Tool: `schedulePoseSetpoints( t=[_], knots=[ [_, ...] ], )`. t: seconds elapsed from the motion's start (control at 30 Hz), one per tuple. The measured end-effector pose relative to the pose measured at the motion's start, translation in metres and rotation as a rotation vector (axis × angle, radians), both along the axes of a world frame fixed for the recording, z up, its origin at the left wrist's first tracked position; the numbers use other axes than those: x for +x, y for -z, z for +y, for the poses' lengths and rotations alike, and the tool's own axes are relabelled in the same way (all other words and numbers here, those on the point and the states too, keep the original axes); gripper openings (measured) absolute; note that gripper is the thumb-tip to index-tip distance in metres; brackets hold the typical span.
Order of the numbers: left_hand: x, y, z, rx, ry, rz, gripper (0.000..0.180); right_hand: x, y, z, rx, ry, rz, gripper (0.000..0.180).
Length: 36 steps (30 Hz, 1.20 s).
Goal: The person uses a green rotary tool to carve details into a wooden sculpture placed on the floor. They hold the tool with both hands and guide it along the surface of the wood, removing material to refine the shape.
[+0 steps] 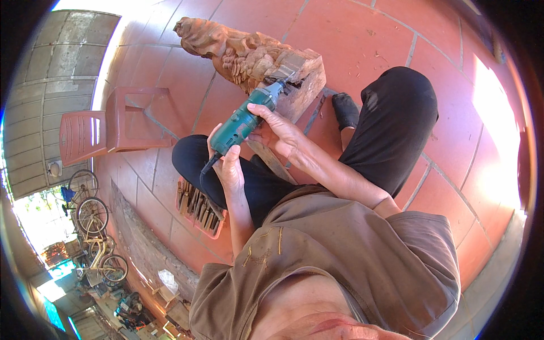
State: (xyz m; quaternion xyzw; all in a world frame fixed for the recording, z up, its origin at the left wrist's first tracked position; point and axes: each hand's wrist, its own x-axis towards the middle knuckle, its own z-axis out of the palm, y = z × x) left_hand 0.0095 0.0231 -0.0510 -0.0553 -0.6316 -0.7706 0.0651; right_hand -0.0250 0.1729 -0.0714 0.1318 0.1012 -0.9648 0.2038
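A green power die grinder [236, 126] is held between my two hands, its metal nose pointing up and to the right. My left hand [228, 161] wraps round the rear end near the black cord. Further forward, my right hand [276, 128] grips the body close to the nose. The tool's tip meets the base end of a carved wooden sculpture [243, 54], which lies on its side on the floor. Whether the bit touches the wood I cannot tell. Deep figured relief covers the sculpture's far part, and its near end is a plain block.
A tray of chisels [199, 208] stands on the floor by my left knee. A reddish plastic chair [122, 122] is at the left, with bicycles [92, 215] beyond it. Wood chips lie on the red tiled floor [362, 34]. A wooden piece [271, 160] rests under my forearms.
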Motion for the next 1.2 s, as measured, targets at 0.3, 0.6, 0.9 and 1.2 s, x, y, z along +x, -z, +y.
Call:
schedulePoseSetpoints(
  t=[0.3,0.6,0.9,1.2],
  knots=[
    [-0.0027,0.0022,-0.0047,0.004,0.02,-0.013,0.069,0.0018,0.0009,0.0,0.026,-0.032,-0.012,0.035],
    [-0.0041,0.0022,-0.0055,0.011,0.015,-0.027,0.069,0.0016,-0.0012,-0.0023,0.001,0.018,-0.029,0.038],
    [-0.0054,0.0035,-0.0056,0.016,0.018,-0.008,0.068,0.0006,-0.0001,-0.0028,0.029,-0.004,0.001,0.035],
    [-0.0068,0.0053,-0.0082,0.01,0.021,-0.001,0.067,-0.0025,-0.002,-0.0047,-0.004,0.025,-0.04,0.036]
  ],
)
